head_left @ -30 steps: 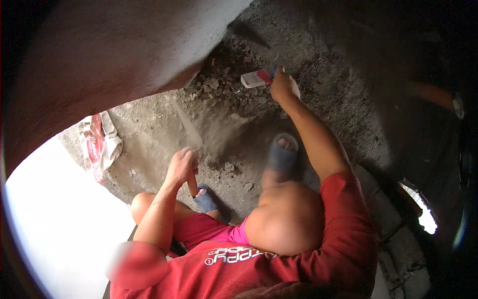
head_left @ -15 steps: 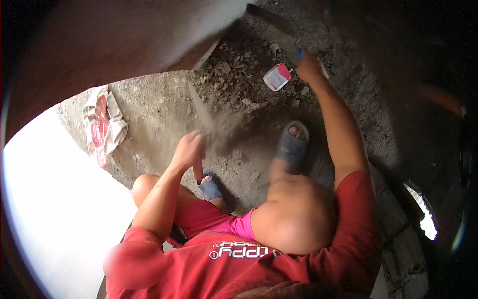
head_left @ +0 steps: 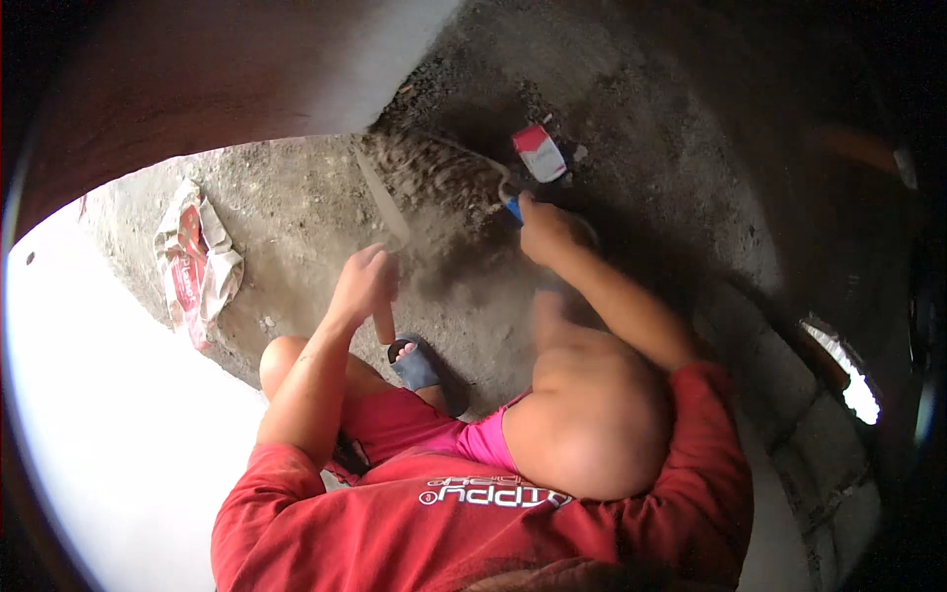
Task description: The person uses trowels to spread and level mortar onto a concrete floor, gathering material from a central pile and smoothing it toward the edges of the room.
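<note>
My left hand (head_left: 364, 284) is closed on a flat-bladed tool with a wooden handle (head_left: 384, 322); its long, pale blade (head_left: 382, 196) points away from me over the dirt. My right hand (head_left: 547, 233) grips a blue-handled tool (head_left: 514, 208), whose blade reaches leftward into motion-blurred dirt and rubble (head_left: 434, 176). A small red-and-white pack (head_left: 538, 155) lies just beyond my right hand.
A crumpled white-and-red bag (head_left: 197, 271) lies on the rough ground at left, beside a bright white surface (head_left: 109, 375). A curved, reddish-brown overhanging surface (head_left: 197, 79) fills the upper left. My bent legs and sandal (head_left: 415, 367) are below; blocks (head_left: 819, 464) line the right.
My right hand, first raised away to the upper right, has swung down and left toward me with its tool, stirring the dirt. The pack has shifted rightward. My left hand has risen slightly in view.
</note>
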`<state>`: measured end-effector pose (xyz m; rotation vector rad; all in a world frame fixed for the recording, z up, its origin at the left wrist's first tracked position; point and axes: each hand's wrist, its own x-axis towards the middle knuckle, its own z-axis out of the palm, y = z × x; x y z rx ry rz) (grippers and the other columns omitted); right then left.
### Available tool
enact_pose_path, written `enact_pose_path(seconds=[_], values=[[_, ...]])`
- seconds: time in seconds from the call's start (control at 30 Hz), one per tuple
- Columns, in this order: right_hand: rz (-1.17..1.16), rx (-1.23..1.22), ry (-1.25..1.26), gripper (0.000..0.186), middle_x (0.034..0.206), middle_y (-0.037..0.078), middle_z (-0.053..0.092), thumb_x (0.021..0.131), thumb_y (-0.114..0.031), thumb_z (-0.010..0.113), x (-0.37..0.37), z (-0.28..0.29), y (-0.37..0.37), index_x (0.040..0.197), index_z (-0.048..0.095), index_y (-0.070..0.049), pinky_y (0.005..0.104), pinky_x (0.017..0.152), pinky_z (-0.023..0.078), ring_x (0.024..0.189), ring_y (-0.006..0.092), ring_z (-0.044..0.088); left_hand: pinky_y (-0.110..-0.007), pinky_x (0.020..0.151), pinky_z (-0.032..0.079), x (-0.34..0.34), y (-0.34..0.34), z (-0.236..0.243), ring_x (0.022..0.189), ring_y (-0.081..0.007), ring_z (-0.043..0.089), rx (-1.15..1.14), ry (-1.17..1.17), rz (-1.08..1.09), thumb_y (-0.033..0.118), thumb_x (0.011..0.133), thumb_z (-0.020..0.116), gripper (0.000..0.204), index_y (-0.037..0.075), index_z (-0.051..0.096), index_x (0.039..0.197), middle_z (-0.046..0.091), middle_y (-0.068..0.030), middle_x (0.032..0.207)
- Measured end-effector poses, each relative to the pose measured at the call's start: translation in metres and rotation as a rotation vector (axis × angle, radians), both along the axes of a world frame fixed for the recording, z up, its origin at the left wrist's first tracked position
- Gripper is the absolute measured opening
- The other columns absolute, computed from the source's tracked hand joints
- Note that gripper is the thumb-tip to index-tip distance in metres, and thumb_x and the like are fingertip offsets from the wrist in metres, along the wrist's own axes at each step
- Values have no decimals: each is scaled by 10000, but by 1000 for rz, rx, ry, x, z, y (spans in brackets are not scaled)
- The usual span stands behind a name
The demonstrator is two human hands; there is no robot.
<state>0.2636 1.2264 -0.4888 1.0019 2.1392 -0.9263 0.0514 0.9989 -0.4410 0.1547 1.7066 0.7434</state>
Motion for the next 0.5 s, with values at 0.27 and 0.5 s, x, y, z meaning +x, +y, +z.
enact_pose_path(seconds=[0.27, 0.5], values=[[-385, 162, -21, 385, 1005, 272, 655, 843, -154, 564, 66, 18, 52, 1208, 536, -35, 551, 802, 507, 960, 465, 635, -315, 561, 458, 5, -1, 1, 589, -148, 493, 127, -79, -4, 202, 983, 462, 182, 35, 529, 956, 469, -15, 712], [-241, 215, -86, 405, 1139, 282, 627, 833, -119, 574, 84, -37, 47, 1215, 532, 8, 514, 919, 493, 1077, 443, 608, -325, 564, 472, 15, 0, 10, 586, -149, 490, 132, -80, -152, 174, 979, 447, 172, 20, 516, 947, 465, -23, 712]])
